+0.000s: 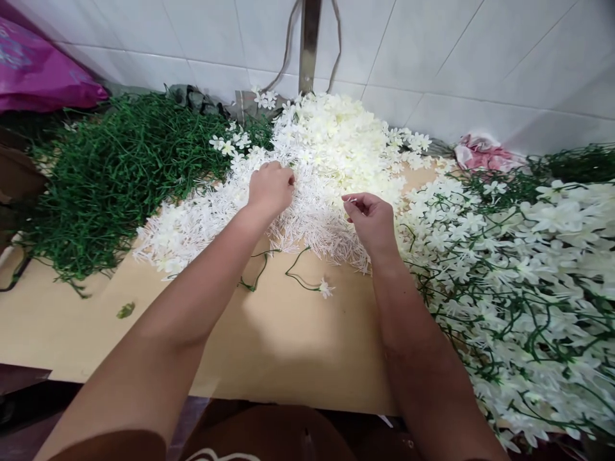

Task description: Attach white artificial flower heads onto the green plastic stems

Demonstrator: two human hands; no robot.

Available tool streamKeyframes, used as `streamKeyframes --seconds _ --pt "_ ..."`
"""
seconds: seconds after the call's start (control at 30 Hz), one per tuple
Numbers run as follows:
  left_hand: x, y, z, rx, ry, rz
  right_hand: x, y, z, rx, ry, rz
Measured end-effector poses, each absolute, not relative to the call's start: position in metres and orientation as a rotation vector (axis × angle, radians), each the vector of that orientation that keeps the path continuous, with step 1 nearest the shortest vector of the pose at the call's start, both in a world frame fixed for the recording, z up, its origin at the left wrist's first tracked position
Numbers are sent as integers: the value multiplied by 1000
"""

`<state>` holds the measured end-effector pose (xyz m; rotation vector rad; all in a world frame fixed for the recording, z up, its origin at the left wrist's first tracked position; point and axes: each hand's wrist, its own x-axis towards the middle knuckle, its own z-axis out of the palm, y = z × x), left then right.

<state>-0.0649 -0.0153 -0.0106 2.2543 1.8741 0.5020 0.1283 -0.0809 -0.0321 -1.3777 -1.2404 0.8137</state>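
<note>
Wooden tabletop (269, 346), bare at 6 o'clock, tiled wall behind. Loose green stem with single blossom (325, 288) lies at centre, just below both hands. Right hand (371, 221) at 1 o'clock, fingers curled, pinching thin white stamen piece between fingertips. Left hand (270, 187) at 11 o'clock, closed into white stamen pile (307, 224); grasp contents hidden. Finished flowered stems (519, 269) heaped at 3 o'clock, bare green stems (115, 173) at 9 o'clock, cream petal heap (336, 141) at 12 o'clock. Risk: sweeping forearm may scatter stamens off near edge; tangled stems may drag neighbours.
</note>
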Motion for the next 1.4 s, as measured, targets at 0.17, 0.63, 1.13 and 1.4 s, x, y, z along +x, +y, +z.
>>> streamKeyframes --seconds 0.17,0.63,1.13,1.4 --pt "-79 -16 -6 2038 1833 788 127 -80 -31 -1362 -1213 798" --pt "-69 -68 -15 1643 1315 1032 83 -97 -36 -1077 -1400 644" --pt "-74 -96 -21 1934 1408 1022 82 -103 -40 -1147 -1552 668" --pt "-74 -101 -19 2149 1453 967 82 -105 -39 -1223 -1688 583"
